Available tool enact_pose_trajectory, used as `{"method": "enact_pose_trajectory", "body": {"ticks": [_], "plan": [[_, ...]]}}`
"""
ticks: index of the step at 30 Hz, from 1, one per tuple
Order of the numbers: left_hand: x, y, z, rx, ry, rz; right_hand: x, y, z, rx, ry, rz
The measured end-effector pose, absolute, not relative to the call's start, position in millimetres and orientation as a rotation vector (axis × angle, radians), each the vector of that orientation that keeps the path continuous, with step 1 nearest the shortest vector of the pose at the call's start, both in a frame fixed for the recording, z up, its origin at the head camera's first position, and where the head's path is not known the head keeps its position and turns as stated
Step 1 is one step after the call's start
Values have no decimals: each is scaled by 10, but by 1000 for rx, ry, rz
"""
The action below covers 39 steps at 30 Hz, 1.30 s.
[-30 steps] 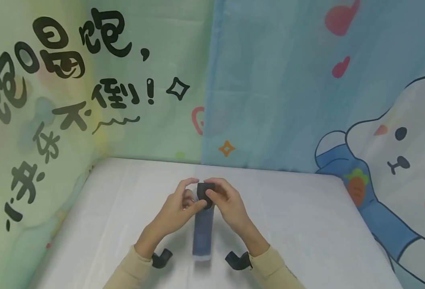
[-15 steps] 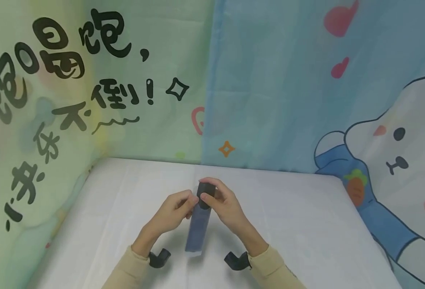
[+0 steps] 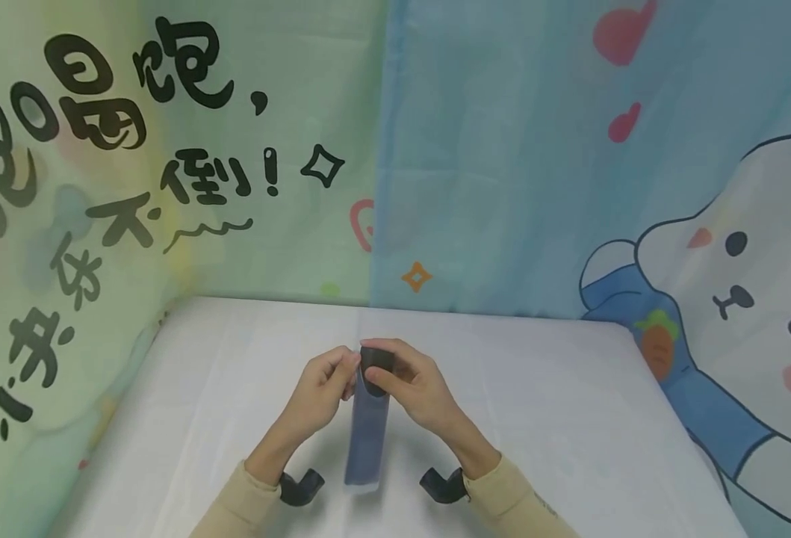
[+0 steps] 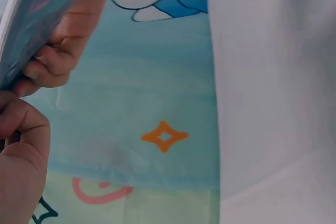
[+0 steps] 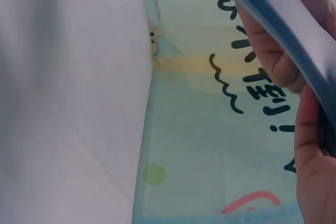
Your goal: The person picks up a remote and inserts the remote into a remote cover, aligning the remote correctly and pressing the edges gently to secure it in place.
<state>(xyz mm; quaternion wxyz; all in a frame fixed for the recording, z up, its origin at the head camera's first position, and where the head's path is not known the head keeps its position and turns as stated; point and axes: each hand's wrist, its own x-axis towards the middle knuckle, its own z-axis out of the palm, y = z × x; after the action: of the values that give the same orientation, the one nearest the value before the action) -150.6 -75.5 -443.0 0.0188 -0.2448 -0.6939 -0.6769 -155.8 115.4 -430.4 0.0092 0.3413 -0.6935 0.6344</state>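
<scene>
A long, narrow blue packet (image 3: 367, 441) with a clear plastic lower edge hangs over the table, a black piece (image 3: 376, 360) at its top end. My right hand (image 3: 418, 381) grips that top end, thumb across the front of the black piece and forefinger over its upper edge. At the upper left corner, my left hand (image 3: 321, 385) pinches the packet's edge with curled fingers. In the left wrist view the packet (image 4: 37, 19) looks shiny and partly see-through; the left hand (image 4: 23, 166) meets its end. The right wrist view shows its pale side (image 5: 294, 19) beside the right hand (image 5: 315, 150).
A white-covered table (image 3: 536, 418) lies beneath both hands. Printed curtains (image 3: 489, 164) rise behind it and at the left side. Black wrist-worn camera pieces (image 3: 303, 487) stick out inward from both wrists.
The left hand's fingers have gone from spread beside the black piece to curled, then up to its top left corner. The packet's lower end has swung left. The right hand keeps its hold.
</scene>
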Motion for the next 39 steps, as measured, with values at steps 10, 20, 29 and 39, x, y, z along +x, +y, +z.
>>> {"method": "enact_pose_trajectory", "body": {"ticks": [10,20,29,39], "plan": [[-1499,-707,-4462,-799,-2198,-2038,-1523,1184,-4313,948,-2164,1994],[-1433,-740,-4566,-679,-2341,-1943,-1523,1224,-4344,861,-2180,1978],[-1451,-722,-4559,-792,-2387,-1827,-1546,1226,-4359,928,-2245,1945],[-1489,-805,-4520,-850,-2441,-1797,-1523,1302,-4322,779,-2399,1902]]}}
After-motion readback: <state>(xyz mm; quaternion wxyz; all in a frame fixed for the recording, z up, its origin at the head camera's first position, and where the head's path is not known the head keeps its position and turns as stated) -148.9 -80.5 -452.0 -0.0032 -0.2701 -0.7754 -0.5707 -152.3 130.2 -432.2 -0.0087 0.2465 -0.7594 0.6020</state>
